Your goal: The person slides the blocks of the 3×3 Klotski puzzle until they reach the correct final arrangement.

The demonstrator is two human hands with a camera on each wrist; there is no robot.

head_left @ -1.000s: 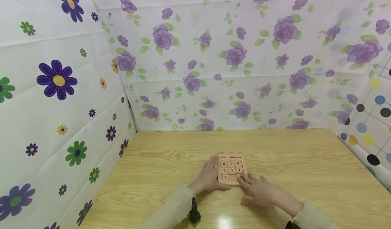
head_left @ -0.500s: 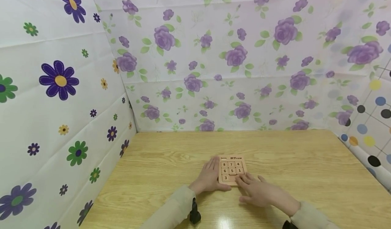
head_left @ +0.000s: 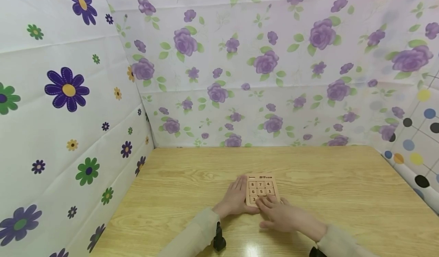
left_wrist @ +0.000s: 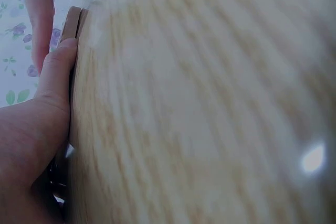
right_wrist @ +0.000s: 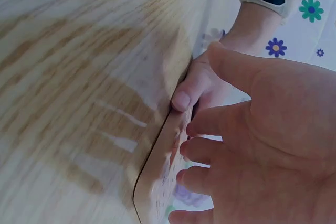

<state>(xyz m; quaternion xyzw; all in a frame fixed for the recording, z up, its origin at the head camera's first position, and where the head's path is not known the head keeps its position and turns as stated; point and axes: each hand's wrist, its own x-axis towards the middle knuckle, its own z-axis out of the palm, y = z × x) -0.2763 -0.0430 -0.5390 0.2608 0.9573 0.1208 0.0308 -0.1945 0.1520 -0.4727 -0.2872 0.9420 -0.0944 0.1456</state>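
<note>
A wooden number slide puzzle lies flat on the table, its upper tiles reading 8, 7, 4 and 6, 5, 1, with 3 at lower left. My left hand lies along its left edge with fingers extended, and the thumb rests against the near edge; the left wrist view shows this thumb touching the puzzle's side. Over the bottom row, my right hand has its fingertips on or just above the middle and right places, with fingers spread. Those fingers hide whatever tile is under them. In the right wrist view the puzzle is seen edge-on.
The wood-grain table extends around the puzzle on all sides. A floral curtain stands along its back edge, with patterned cloth on both sides. Black devices sit at both wrists, one at the left sleeve.
My right hand has shifted left along the puzzle's bottom row, its fingertips moving from the right place toward the middle, next to the 3. The left hand has stayed put.
</note>
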